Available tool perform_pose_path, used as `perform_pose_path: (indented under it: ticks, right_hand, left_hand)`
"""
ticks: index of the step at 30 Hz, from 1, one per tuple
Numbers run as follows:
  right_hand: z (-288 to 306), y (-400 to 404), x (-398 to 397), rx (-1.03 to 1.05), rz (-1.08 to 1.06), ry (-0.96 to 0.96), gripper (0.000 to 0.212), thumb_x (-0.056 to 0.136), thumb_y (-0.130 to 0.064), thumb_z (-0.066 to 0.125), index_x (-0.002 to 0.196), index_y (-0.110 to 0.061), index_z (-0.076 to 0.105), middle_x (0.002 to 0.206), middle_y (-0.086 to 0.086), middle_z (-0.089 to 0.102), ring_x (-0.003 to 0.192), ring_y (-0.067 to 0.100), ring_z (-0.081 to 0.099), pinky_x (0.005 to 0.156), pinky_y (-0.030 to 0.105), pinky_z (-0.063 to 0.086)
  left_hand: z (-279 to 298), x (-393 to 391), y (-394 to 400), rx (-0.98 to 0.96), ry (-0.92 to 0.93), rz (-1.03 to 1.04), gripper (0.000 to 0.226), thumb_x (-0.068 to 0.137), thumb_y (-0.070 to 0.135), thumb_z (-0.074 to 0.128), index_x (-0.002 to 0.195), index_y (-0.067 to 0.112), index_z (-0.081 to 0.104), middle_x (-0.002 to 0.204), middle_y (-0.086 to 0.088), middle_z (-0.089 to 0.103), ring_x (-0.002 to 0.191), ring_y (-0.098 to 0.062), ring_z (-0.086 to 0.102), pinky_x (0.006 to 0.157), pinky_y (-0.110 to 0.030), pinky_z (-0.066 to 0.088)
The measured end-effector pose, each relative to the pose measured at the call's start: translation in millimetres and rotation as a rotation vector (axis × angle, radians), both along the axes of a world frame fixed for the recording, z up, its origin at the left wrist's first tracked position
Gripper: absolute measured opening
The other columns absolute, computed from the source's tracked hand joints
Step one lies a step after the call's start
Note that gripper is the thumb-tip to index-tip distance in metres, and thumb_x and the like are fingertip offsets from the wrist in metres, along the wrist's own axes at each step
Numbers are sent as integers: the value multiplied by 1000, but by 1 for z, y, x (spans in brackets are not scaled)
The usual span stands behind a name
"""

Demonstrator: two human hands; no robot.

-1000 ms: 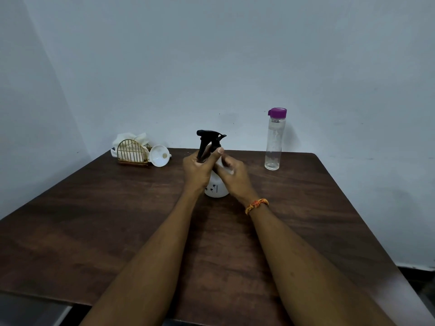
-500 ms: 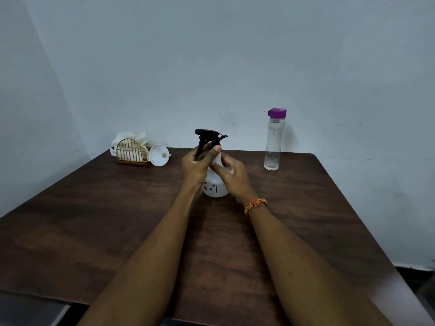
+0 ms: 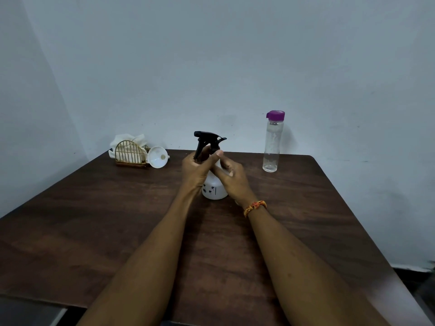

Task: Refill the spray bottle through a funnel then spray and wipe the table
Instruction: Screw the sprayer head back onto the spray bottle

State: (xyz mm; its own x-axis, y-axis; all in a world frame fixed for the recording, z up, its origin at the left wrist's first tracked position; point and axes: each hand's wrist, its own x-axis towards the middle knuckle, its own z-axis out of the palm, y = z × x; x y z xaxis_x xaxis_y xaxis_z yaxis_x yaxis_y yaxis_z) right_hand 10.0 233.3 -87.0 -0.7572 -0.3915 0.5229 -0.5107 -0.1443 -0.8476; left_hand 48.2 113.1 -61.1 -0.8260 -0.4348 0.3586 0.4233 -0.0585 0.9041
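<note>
Both hands on the spray bottle, mid-table toward the far edge.

The left hand curls its fingers round the neck of the spray bottle under the black trigger head; the right hand grips the white body. The bottle stands upright on the table. The funnel lies beside a wire holder at the far left corner; a water bottle stands near the far right edge.

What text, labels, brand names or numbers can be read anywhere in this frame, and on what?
None is readable.
The spray bottle, gripped by the left hand and right hand, shows small dark printed marks: a pattern, no legible words.
The water bottle shows no label.
</note>
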Motion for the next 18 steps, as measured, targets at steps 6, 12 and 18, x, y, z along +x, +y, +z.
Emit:
perform_pose_path:
  ticks: [6, 12, 18]
  right_hand:
    - [1, 0, 1, -6, 8, 17, 26, 108, -23, 64, 128, -9, 72, 120, 6, 79, 117, 21, 74, 104, 49, 58]
    - [-2, 0, -2, -2, -31, -14, 22, 103, -28, 72, 110, -7, 75, 105, 11, 79, 105, 33, 75, 95, 59, 59]
    - [5, 1, 7, -44, -65, 30, 16, 101, -14, 74, 113, -5, 78, 104, 10, 81, 101, 30, 78, 88, 46, 63]
  left_hand:
    - [-4, 2, 1, -2, 41, -18, 25, 89, 17, 84, 109, 2, 79, 107, -20, 79, 108, -32, 76, 99, -42, 59]
    - [-5, 7, -9, -9, -43, -152, 25, 94, 19, 79, 113, 2, 79, 109, -19, 79, 109, -33, 75, 99, -44, 59]
    - [-7, 18, -4, -20, -59, -277, 29, 99, 22, 73, 121, 5, 76, 121, -17, 76, 118, -31, 72, 103, -42, 57]
